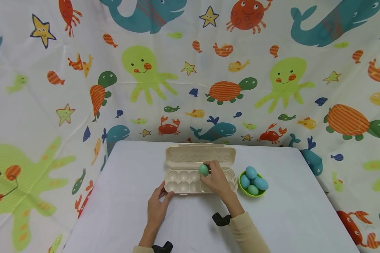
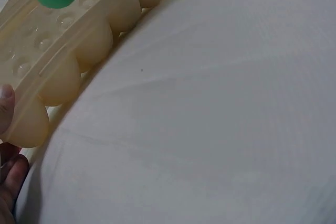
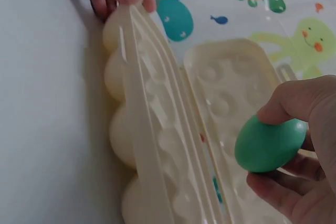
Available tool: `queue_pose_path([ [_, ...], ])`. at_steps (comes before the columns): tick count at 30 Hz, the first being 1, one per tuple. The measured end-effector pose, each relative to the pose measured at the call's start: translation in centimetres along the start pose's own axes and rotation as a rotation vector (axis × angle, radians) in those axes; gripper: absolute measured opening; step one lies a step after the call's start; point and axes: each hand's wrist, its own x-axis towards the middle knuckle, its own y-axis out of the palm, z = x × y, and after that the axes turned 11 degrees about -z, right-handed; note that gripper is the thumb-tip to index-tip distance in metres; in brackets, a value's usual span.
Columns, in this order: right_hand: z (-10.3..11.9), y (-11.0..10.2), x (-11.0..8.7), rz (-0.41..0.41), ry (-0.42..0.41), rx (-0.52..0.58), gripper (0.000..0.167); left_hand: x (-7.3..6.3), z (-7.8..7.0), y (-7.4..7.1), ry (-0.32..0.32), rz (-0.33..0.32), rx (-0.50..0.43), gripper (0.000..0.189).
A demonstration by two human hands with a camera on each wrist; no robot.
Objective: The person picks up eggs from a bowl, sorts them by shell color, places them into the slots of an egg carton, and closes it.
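Note:
A cream plastic egg carton [image 1: 183, 192] lies on the table with its lid [image 1: 201, 156] folded back at the far side. My left hand [image 1: 157, 207] grips the carton's near left corner between thumb and fingers. Over the carton, my right hand [image 1: 217, 180] pinches a green egg [image 1: 204, 170] between thumb and fingers. The right wrist view shows this green egg [image 3: 270, 142] raised above the carton, apart from its cups. The left-hand cups hold nothing; my right hand hides some of the others.
A lime green bowl [image 1: 254, 195] stands just right of the carton. It holds several blue eggs [image 1: 251, 172] and a green egg [image 1: 253, 190]. A white cloth covers the table [image 1: 130, 175], and a sea-animal curtain [image 1: 164, 116] hangs behind and at both sides.

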Motion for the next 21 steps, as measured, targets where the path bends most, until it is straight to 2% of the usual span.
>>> queue_pose_path([
  [7,1.9,3.8,0.4,0.069,-0.02,0.08,0.048,0.0,0.0,0.0,0.016,-0.005,-0.008,0.061],
  [13,3.0,6.8,0.5,0.069,-0.075,0.019,0.046,0.0,-0.1,0.0,0.0,0.017,-0.011,0.06],
  [21,3.6,9.5,0.3,0.123,-0.08,-0.039,0.045,-0.1,-0.1,-0.3,-0.042,0.032,-0.002,0.061],
])
